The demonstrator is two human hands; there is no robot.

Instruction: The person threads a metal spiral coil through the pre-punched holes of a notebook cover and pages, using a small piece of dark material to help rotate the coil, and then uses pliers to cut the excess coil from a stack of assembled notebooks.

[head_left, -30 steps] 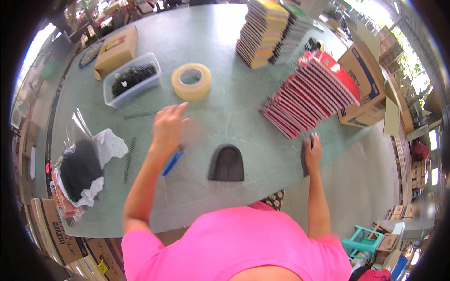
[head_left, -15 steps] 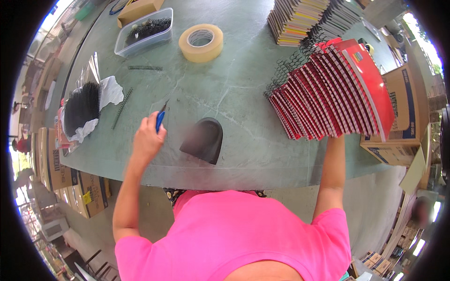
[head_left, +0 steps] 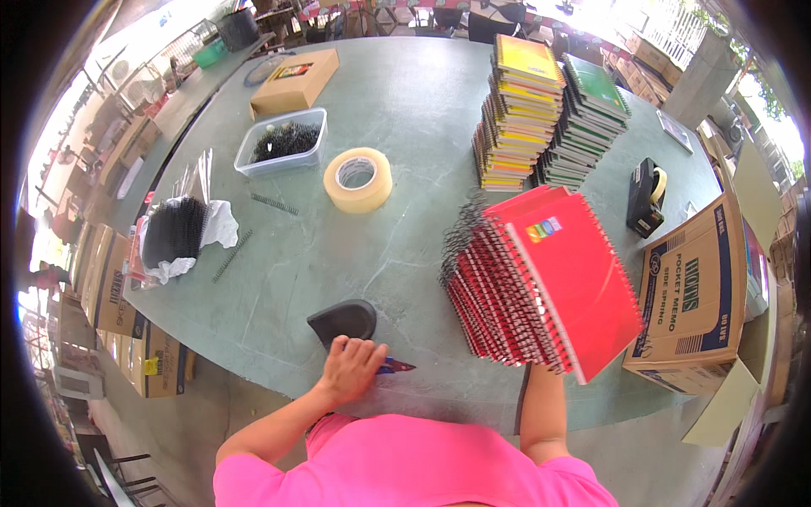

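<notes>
The left hand (head_left: 351, 369) was closed around a blue-and-red pen (head_left: 395, 366) on the worktop (head_left: 397, 144), just below a dark holder (head_left: 342, 321). The right hand was hidden under the fanned red notebooks (head_left: 541, 287) well to its right; its grip could not be told.

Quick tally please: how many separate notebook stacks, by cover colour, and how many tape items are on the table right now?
Leaning stack of red spiral notebooks: 1
Upright stack of yellow-covered spiral notebooks: 1
Upright stack of green-covered spiral notebooks: 1
Wide roll of tan packing tape: 1
Black desktop tape dispenser: 1
Total: 5
</notes>
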